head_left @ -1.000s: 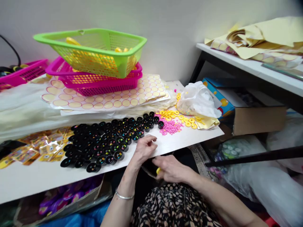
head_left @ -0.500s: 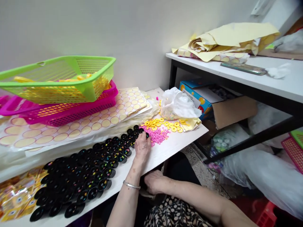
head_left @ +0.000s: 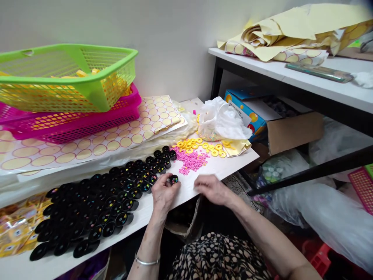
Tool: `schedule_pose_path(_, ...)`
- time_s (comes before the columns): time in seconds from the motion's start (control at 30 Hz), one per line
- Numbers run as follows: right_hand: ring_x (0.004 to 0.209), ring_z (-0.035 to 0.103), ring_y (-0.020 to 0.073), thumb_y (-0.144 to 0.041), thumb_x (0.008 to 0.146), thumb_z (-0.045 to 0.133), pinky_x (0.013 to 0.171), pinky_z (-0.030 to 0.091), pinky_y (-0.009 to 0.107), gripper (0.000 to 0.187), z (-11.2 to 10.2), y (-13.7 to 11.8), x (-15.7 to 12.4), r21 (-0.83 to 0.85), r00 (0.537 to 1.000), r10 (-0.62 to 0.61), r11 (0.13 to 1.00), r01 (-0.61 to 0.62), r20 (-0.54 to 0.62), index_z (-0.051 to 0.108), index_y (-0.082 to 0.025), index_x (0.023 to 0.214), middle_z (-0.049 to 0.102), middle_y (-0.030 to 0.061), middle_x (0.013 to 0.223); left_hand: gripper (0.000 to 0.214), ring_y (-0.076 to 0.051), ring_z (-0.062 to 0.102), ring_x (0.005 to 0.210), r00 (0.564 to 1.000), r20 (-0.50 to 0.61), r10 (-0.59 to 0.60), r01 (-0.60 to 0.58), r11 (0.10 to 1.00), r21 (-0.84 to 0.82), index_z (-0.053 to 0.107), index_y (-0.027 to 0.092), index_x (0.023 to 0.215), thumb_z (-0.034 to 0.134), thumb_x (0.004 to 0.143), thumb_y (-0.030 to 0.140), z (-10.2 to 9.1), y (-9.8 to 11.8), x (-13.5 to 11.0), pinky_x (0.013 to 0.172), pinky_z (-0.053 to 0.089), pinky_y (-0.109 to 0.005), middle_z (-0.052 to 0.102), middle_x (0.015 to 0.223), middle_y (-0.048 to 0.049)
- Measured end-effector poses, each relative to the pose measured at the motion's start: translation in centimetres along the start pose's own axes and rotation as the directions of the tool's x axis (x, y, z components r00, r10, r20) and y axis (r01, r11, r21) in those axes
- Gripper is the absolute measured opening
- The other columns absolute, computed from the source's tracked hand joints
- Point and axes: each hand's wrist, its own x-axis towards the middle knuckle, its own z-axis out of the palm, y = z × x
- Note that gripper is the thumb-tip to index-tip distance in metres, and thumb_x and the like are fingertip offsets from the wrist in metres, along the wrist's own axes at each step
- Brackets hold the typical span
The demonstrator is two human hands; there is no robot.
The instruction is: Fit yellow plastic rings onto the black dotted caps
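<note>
**Left hand pinches 1 black cap at board's front edge**

The left hand [head_left: 163, 193] grips 1 black cap [head_left: 174, 179] btw thumb and fingertips. The cap's open face, w/ coloured beads inside, is turned up. The cap sits at the hand's upper right, just off the right end of the black cap cluster [head_left: 96, 210], which spreads leftward across the white board [head_left: 221, 168]. A silver bangle [head_left: 145, 261] rings that wrist.

The right hand [head_left: 212, 189] rests palm down on the board's front edge, just right of the held cap and apart from it. Its fingers are bent and point left; can't tell if it pinches anything.

Behind both hands lies a pink bead pile [head_left: 190, 160], w/ yellow rings [head_left: 204, 146] just beyond, next to a white plastic bag [head_left: 224, 120]. Farther left, a green basket [head_left: 72, 74] is stacked in a pink basket [head_left: 81, 122], both on sticker sheets [head_left: 122, 138]. Gold foil packets [head_left: 14, 229] lie at far left. To the right, an open cardboard box [head_left: 294, 130] sits under a shelf [head_left: 291, 76] piled w/ yellow backing paper [head_left: 291, 33].
</note>
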Motion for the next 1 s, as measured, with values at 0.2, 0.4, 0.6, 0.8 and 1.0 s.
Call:
schedule_pose_path(0.2, 0.074, 0.053, 0.0162, -0.017, 0.075, 0.051, 0.068, 0.039, 0.027, 0.01, -4.0, 5.7, 2.1, -0.23, 0.81, 0.129, 0.923, -0.309, -0.572, 0.061, -0.018, 0.076, 0.057, 0.0031, 0.078, 0.028, -0.005, 0.037, 0.046, 0.998, -0.052, 0.026, -0.029, 0.997, -0.066, 0.064, 0.016, 0.084, 0.066, 0.056, 0.024, 0.7, -0.5, -0.4, 0.048, 0.034, -0.02, 0.047, 0.061, 0.0061)
schedule_pose_path(0.4, 0.079, 0.053, 0.0149, -0.027, 0.078, 0.055, 0.065, 0.037, 0.025, 0.013, -3.0, 5.7, 2.5, -0.37, 0.922, 0.104, 0.894, -0.251, -0.374, 0.065, -0.024, 0.087, 0.055, 0.0007, 0.085, 0.031, -0.006, 0.04, 0.049, 0.999, -0.026, 0.037, -0.039, 0.998, -0.051, 0.063, 0.016, 0.088, 0.067, 0.059, 0.024, 0.8, -0.5, -0.6, 0.051, 0.038, -0.02, 0.049, 0.064, 0.0052)
schedule_pose_path(0.6, 0.078, 0.051, 0.0142, -0.022, 0.084, 0.047, 0.064, 0.035, 0.024, 0.016, -2.0, 4.8, 3.3, -0.495, 0.941, 0.042, 0.842, -0.214, -0.335, 0.062, -0.022, 0.078, 0.054, 0.0018, 0.081, 0.029, -0.006, 0.041, 0.049, 0.997, -0.018, 0.075, -0.075, 0.997, -0.004, 0.063, 0.016, 0.088, 0.067, 0.06, 0.023, 0.7, -0.3, -0.7, 0.053, 0.039, -0.02, 0.049, 0.064, 0.0051)
schedule_pose_path(0.8, 0.078, 0.052, 0.0144, -0.022, 0.08, 0.052, 0.067, 0.037, 0.024, 0.01, -2.3, 5.3, 3.5, -0.428, 0.946, 0.077, 0.878, -0.215, -0.315, 0.061, -0.021, 0.085, 0.055, 0.0017, 0.087, 0.028, -0.006, 0.041, 0.049, 0.996, -0.005, 0.092, -0.092, 0.996, -0.017, 0.062, 0.017, 0.089, 0.066, 0.061, 0.024, 0.7, -0.6, -0.8, 0.053, 0.039, -0.02, 0.046, 0.061, 0.0059)
schedule_pose_path(1.0, 0.077, 0.052, 0.0149, -0.026, 0.08, 0.053, 0.067, 0.039, 0.026, 0.012, -2.4, 5.7, 3.7, -0.341, 0.928, 0.064, 0.919, -0.199, -0.368, 0.062, -0.02, 0.086, 0.055, 0.0021, 0.086, 0.029, -0.007, 0.041, 0.049, 0.995, -0.008, 0.1, -0.1, 0.995, -0.006, 0.062, 0.018, 0.089, 0.066, 0.061, 0.024, 0.8, -0.8, -0.9, 0.051, 0.038, -0.02, 0.045, 0.06, 0.0061)
